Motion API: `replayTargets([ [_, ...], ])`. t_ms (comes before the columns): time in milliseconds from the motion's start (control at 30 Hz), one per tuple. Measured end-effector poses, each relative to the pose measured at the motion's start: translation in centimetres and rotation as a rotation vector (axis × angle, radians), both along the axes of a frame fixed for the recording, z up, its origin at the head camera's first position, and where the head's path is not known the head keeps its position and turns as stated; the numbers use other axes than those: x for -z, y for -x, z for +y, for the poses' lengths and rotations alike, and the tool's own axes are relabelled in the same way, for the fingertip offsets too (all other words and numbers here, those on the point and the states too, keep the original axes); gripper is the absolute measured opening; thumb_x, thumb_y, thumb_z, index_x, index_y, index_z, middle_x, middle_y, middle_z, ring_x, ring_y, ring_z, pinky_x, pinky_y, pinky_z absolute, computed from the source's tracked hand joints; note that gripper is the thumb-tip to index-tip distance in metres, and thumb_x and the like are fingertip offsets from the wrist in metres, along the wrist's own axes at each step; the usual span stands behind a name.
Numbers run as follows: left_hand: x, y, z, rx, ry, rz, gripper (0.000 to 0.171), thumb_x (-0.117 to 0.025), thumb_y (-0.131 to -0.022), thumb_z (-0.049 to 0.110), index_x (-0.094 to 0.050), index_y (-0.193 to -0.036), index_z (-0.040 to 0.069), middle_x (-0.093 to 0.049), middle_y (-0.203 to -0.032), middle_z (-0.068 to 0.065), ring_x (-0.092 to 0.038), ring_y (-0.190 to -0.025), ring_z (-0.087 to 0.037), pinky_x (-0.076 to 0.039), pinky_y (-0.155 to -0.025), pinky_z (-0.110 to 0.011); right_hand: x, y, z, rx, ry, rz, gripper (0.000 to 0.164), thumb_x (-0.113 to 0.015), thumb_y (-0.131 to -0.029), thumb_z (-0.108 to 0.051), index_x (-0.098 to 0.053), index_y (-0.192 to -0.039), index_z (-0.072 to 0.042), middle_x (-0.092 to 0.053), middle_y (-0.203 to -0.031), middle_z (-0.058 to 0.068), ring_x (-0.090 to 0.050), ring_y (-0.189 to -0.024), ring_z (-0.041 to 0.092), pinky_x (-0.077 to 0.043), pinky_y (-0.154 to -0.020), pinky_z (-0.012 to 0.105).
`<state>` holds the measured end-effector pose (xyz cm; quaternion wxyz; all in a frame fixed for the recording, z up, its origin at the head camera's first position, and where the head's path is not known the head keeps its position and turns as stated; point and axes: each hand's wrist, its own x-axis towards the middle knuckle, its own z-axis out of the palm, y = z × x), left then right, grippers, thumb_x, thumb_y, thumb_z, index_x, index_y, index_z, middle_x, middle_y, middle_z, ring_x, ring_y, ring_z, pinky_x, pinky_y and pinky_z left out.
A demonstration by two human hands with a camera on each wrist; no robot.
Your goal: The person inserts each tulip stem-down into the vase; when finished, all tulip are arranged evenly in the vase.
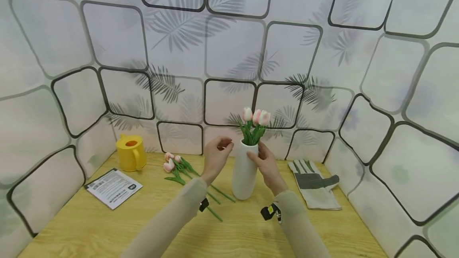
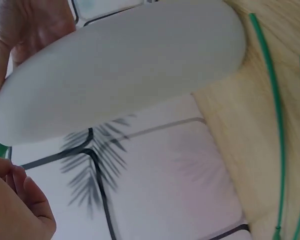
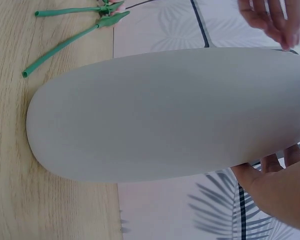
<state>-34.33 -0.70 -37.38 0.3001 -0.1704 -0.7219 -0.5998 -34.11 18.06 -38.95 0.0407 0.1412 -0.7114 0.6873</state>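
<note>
A tall white vase [image 1: 244, 172] stands upright on the table, holding several pink-and-white tulips [image 1: 256, 118] with green leaves. My right hand [image 1: 267, 166] grips the vase's upper right side, thumb across the front and fingers round the side. Left of the rim, my left hand [image 1: 216, 156] hovers with loosely bent fingers, apart from the vase; nothing shows in it. The right wrist view has the vase [image 3: 155, 117] across its middle. More pink tulips [image 1: 169, 165] lie on the table to the left, their green stems [image 1: 223, 193] pointing toward me and partly hidden behind my left arm.
A yellow watering can [image 1: 126, 161] stands at the back left, with a printed sheet [image 1: 114, 188] before it. Right of the vase lies a white-and-grey work glove [image 1: 314, 184]. Patterned cloth walls [image 1: 229, 51] border the wooden table [image 1: 236, 234] at the back and sides.
</note>
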Motion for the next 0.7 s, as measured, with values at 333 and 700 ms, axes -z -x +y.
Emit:
replayTargets([
  [333, 3.5, 1.0, -4.2, -0.012, -0.049, -0.173, 0.009, -0.072, -0.09, 0.014, -0.073, -0.097, 0.009, -0.074, -0.091, -0.008, -0.065, -0.079, -0.013, -0.053, -0.069, -0.023, 0.3, 0.1, -0.1, 0.018, -0.001, 0.035, 0.066, -0.064, -0.097, -0.023, -0.032, -0.154, -0.02, -0.042, -0.152, 0.01, -0.045, -0.135, 0.031, -0.035, -0.113, 0.054],
  [700, 6.5, 2.2, -9.2, 0.038, -0.119, -0.3, 0.015, -0.071, -0.091, 0.013, -0.071, -0.103, 0.003, -0.071, -0.099, -0.02, -0.067, -0.08, -0.018, -0.053, -0.066, -0.021, 0.5, 0.2, -0.1, 0.016, 0.007, 0.046, 0.064, -0.064, -0.097, -0.023, -0.034, -0.153, -0.021, -0.045, -0.15, 0.01, -0.047, -0.133, 0.031, -0.037, -0.112, 0.053],
])
